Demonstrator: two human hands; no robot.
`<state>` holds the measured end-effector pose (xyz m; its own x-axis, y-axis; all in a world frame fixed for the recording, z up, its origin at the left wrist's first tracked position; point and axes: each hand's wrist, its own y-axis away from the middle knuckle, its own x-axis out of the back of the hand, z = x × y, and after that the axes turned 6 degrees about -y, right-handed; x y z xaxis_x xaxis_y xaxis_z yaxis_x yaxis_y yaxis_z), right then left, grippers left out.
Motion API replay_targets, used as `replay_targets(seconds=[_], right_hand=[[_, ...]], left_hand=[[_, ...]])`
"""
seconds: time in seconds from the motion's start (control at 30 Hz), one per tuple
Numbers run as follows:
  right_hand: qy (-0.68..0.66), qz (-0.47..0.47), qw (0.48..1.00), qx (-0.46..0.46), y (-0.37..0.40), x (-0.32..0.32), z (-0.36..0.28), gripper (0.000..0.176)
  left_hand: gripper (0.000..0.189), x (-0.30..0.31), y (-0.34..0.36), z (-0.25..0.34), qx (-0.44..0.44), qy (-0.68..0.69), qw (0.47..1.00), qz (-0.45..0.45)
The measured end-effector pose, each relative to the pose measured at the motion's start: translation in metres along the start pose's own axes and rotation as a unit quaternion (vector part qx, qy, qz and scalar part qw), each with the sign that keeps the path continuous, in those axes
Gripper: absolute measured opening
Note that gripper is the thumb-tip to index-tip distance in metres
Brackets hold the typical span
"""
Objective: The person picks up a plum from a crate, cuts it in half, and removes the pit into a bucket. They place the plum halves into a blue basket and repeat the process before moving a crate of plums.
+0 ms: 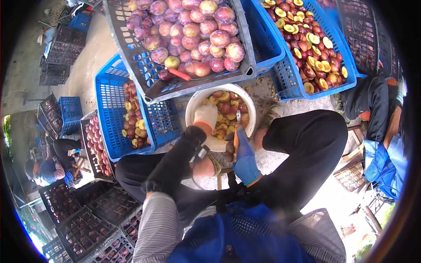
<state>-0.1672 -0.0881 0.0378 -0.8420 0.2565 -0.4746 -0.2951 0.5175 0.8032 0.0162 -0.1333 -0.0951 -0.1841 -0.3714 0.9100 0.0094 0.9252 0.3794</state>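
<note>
Around a wooden stool, the pale floor is bleached white by strong daylight. Well apart from the stool, the same floor is left greyer in shade; near the stool, greenery is brightly lit.

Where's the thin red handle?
In the head view, left of upper centre, the thin red handle lies beside round purplish plums inside the grey plastic crate.

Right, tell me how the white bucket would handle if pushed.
The white bucket would probably resist, weighed down by fruit inside. Its unbent round rim suggests fairly stiff walls. The loose fruit might shift if tipped.
</note>
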Motion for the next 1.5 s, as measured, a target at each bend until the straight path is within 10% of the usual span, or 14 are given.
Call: replay_targets(seconds=[0.2, 0.33, 0.4, 0.57, 0.7, 0.87, 1.13, 1.5], right_hand=[[-0.015, -0.007, 1.000, 0.011, -0.016, 0.014, 0.003, 0.055], [-0.023, 0.040, 0.999, 0.010, -0.018, 0.010, -0.002, 0.054], [-0.009, 0.047, 0.998, 0.045, -0.023, 0.011, 0.001, 0.054], [0.032, -0.027, 0.998, 0.044, -0.014, 0.007, 0.007, 0.043], [0.142, -0.072, 0.985, 0.071, 0.003, -0.009, 0.021, 0.034], [0.409, -0.121, 0.833, 0.353, 0.002, -0.005, 0.060, 0.043], [0.597, -0.122, 0.634, 0.476, 0.025, -0.002, 0.070, 0.041], [0.626, -0.156, 0.633, 0.428, 0.016, 0.005, 0.079, 0.047]], left_hand=[[0.030, -0.043, -0.048, -0.022, -0.125, -0.061, 0.984, -0.111], [0.027, 0.045, -0.043, -0.025, -0.064, 0.244, 0.940, -0.229], [0.027, 0.111, -0.009, -0.026, 0.020, 0.539, 0.804, -0.252], [0.044, 0.124, 0.066, -0.033, -0.202, 0.537, 0.818, 0.048], [0.050, 0.126, 0.125, -0.022, -0.003, 0.827, 0.561, 0.006], [0.044, 0.111, 0.157, 0.005, 0.017, 0.953, 0.267, 0.142], [0.044, 0.086, 0.169, 0.003, 0.203, 0.939, 0.218, 0.173], [0.056, 0.066, 0.160, 0.002, 0.308, 0.923, 0.150, 0.172]])
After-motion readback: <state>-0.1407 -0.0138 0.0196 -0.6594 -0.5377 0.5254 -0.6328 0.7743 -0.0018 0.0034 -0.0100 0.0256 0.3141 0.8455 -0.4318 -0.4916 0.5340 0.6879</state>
